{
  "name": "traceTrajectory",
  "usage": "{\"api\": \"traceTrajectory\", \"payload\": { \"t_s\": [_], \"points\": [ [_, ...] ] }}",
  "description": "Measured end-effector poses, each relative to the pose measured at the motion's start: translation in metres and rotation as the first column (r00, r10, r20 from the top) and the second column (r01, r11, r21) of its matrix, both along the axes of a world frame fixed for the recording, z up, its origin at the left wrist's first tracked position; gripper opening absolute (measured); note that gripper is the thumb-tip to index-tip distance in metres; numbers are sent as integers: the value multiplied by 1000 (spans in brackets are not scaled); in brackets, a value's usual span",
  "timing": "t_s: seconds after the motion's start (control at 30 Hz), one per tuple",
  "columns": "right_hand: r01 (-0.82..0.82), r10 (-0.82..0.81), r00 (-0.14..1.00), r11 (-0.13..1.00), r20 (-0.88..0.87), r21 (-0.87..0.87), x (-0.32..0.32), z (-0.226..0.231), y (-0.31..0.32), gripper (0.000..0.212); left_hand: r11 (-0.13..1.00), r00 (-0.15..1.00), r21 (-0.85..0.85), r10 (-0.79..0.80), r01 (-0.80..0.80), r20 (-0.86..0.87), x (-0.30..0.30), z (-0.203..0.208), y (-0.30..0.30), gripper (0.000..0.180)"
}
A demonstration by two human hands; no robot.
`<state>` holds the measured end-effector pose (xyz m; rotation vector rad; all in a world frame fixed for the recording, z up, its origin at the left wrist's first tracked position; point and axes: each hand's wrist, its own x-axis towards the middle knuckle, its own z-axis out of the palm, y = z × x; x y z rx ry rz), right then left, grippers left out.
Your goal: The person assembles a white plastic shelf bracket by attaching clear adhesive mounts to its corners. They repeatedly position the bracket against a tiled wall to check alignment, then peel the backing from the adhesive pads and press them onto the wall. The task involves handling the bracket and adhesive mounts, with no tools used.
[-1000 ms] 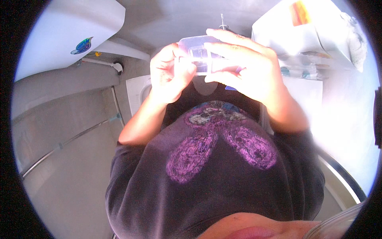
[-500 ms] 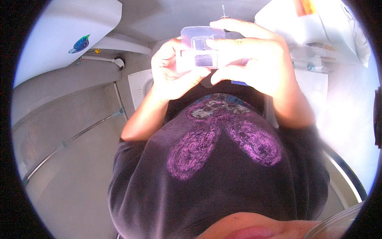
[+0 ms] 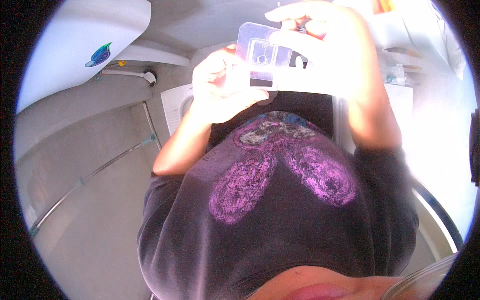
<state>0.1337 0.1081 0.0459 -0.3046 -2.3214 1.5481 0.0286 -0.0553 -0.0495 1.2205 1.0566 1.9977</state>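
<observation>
A small clear plastic case (image 3: 261,52) with a rounded corner and a square recessed middle is held up in front of my chest. My left hand (image 3: 220,82) is closed on its left side, thumb along the lower edge and fingers behind. My right hand (image 3: 335,50) is at its right side, with one fingertip over the case's right edge and another finger stretched out above. Strong glare washes out the right palm and the pale area below it, so the thumb's hold is hard to make out. The dark shirt (image 3: 285,220) shows behind the case.
A white panel with a leaf-shaped sticker (image 3: 100,55) juts in at upper left, above a white bracket (image 3: 149,77). A metal rail (image 3: 100,170) runs down the left wall. Clear plastic packaging (image 3: 395,70) lies at right. A pale ridged tray (image 3: 174,107) is beyond my left forearm.
My right hand has risen and shifted slightly right, its upper finger lifting away from the case. The case has moved up and right a little and tilted. The blue edge under the right hand no longer shows.
</observation>
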Motion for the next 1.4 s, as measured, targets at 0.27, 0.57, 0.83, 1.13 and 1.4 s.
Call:
{"api": "traceTrajectory", "payload": {
  "t_s": [0.27,0.57,0.83,1.13,1.4],
  "points": [
    [-154,143,986,977,83,149,-3,3,10,15,999,999,-45,-32,31,-16,-4,-3,-3,38],
    [-97,150,959,971,242,-218,-3,10,3,14,997,998,-64,29,-33,-57,-2,-4,-4,42],
    [-299,331,924,937,192,-179,-6,-4,9,16,1000,997,-10,14,-13,79,6,-5,-5,46],
    [-289,265,911,957,317,30,-18,-29,17,18,979,933,-61,167,-196,-320,-11,-16,-1,30],
    [403,-172,873,782,456,-476,-3,-64,71,34,954,946,-224,245,-197,214,-33,-41,-23,32]
  ]
}}
